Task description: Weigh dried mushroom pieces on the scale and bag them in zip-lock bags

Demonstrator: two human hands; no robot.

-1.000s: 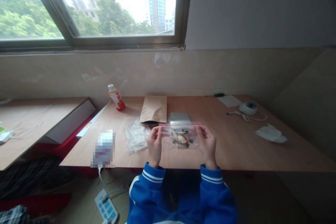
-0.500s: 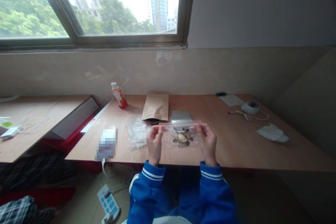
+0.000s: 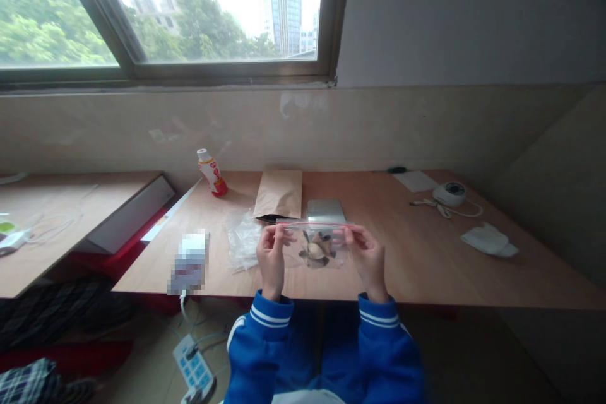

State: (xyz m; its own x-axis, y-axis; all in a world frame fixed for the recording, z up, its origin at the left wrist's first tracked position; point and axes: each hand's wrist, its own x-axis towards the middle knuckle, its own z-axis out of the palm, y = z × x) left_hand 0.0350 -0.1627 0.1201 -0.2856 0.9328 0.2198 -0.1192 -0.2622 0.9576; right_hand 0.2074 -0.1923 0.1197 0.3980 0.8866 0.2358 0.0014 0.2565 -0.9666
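Both my hands hold up a clear zip-top plastic bag point(image 3: 316, 249) with a red seal strip along its top edge. My left hand point(image 3: 272, 260) pinches its left upper corner, and my right hand point(image 3: 368, 262) pinches the right one. Inside lie several brown and cream dried pieces point(image 3: 316, 249), possibly mushroom slices. The bag hangs just above the wooden desk point(image 3: 416, 271), near a crumpled clear plastic bag point(image 3: 243, 240) to the left of my left hand.
Behind the hands lie a kraft paper envelope point(image 3: 278, 194) and a flat silver device point(image 3: 326, 211). A small bottle point(image 3: 211, 175) stands by the wall. A pixelated object point(image 3: 189, 263) is at the desk's left. A round white device point(image 3: 449, 193) and white cloth point(image 3: 490, 240) are at right.
My hands and the bag have shifted slightly left and the bag's top edge looks pulled tighter. The whole view has also moved a little.
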